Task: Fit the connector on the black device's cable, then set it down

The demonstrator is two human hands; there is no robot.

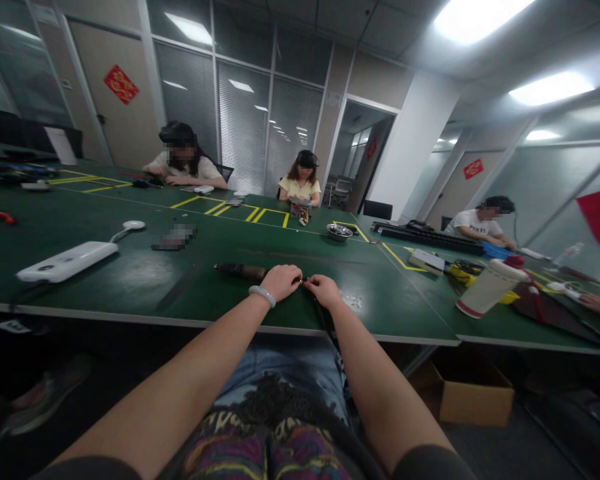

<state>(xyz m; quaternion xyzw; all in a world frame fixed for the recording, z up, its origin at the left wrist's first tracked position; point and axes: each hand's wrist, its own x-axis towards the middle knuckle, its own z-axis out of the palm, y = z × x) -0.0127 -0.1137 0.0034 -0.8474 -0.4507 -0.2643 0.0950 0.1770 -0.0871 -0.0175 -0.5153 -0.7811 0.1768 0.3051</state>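
A dark, slim electric screwdriver [243,271] lies along the green table, its narrow tip pointing left. Its rear end passes under my left hand [281,283], which is closed around it and wears a pale bangle at the wrist. Just beside it, my right hand [323,291] is closed in a pinch on the end of a black cable [325,319]. That cable drops over the table's front edge towards my lap. The fingertips of both hands nearly meet, and a tiny shiny part shows between them. Its details are too small to make out.
On the green table [400,307] are a white power strip [70,261] at left, a metal bowl [339,232] farther back, and a white cup [491,288] at right. People sit at the far side. A cardboard box [475,402] stands on the floor below.
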